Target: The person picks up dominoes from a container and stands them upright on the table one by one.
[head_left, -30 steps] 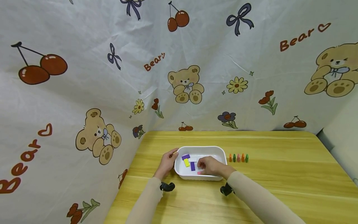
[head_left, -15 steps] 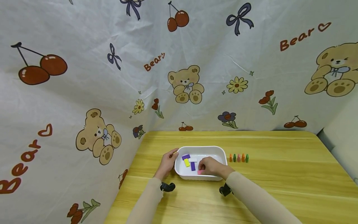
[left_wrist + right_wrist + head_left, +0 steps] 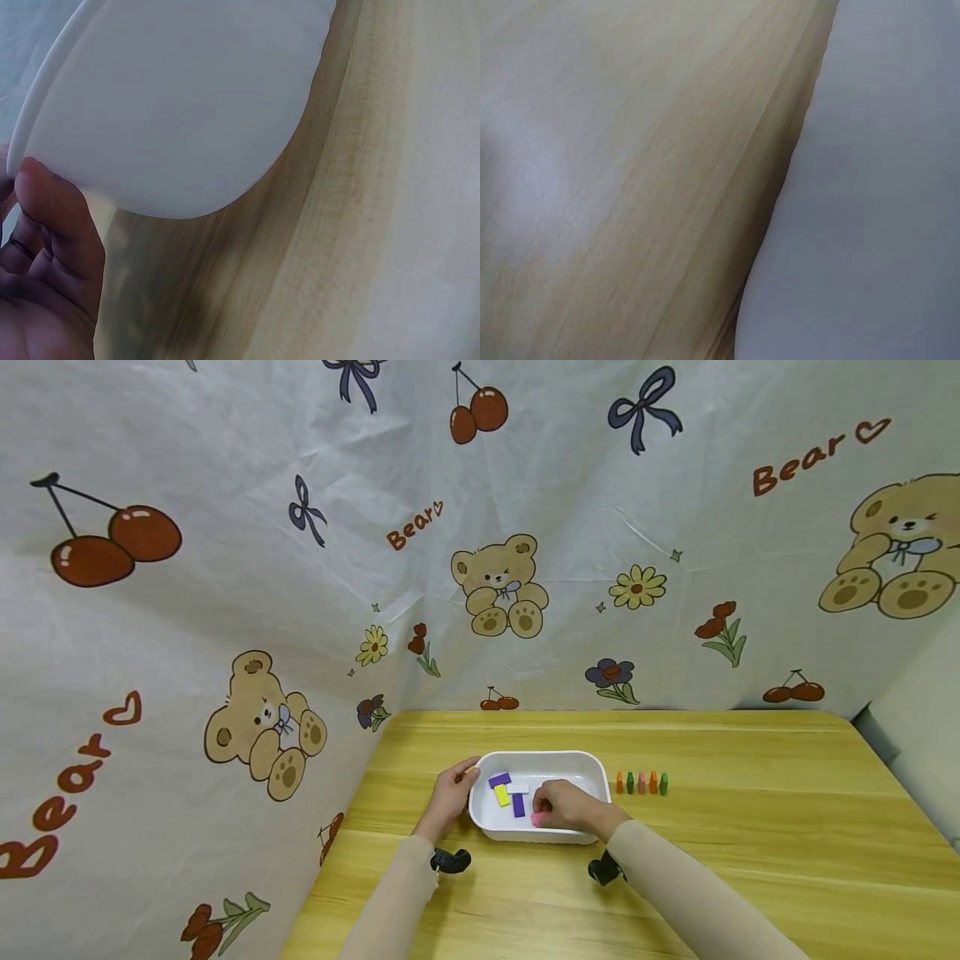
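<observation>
The left hand (image 3: 452, 789) gripped the left rim of the white tray (image 3: 566, 765). The right hand (image 3: 562, 804), entering over the near right corner, held a pink block (image 3: 538, 819) at its curled fingertips, close to the tray's near wall. To its left lay two purple blocks (image 3: 518, 805), a yellow block (image 3: 502, 795) and a white block (image 3: 517, 788). Five small blocks (image 3: 641, 783) formed a row just beyond the right rim; the desk (image 3: 757, 827) extended well past them.
</observation>
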A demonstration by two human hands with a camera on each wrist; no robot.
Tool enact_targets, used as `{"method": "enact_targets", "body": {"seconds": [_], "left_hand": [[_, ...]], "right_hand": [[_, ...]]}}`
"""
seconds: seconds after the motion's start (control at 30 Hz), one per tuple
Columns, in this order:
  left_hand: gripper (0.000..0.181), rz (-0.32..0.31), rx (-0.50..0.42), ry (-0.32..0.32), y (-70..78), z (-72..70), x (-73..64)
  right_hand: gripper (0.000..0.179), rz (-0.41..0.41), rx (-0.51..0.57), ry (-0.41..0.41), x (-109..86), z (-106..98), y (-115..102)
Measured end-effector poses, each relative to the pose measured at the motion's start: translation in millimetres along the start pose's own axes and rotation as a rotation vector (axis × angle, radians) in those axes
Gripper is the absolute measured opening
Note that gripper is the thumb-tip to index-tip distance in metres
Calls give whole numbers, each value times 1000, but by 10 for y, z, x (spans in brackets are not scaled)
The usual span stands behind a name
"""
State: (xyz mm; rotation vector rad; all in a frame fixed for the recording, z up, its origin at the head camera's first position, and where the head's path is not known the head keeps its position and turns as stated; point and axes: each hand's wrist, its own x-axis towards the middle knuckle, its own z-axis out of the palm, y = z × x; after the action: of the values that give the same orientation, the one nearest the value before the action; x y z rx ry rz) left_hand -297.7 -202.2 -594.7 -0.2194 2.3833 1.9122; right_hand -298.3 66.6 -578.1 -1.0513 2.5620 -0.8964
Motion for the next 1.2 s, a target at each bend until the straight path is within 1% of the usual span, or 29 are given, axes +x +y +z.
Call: {"method": "enact_targets", "body": {"seconds": [0.23,0.57,0.67,0.8,0.87,0.93,1.07,1.2], "left_hand": [[38,-3,-5,-2,0,-6,15],[39,-5,5,-11,-18,-11,26],[39,-9,5,-15,-4,-12,20],[38,-7,10,-15,18,-11,30],[38,-7,12,-17,26,-10,42],[39,-5,9,-19,38,-10,52],[39,4,6,-20,51,-9,45],[38,-12,14,-19,42,-17,9]], "right_hand": [[9,45,18,-5,17,-13,-14],[9,72,27,20,10,4,-10],[7,69,19,22,8,9,-16],[16,52,-9,22,15,-14,-7],[18,43,-21,28,22,-31,4],[15,36,-23,38,28,-43,15],[11,42,10,67,37,-37,31],[7,51,38,71,45,-6,26]]}}
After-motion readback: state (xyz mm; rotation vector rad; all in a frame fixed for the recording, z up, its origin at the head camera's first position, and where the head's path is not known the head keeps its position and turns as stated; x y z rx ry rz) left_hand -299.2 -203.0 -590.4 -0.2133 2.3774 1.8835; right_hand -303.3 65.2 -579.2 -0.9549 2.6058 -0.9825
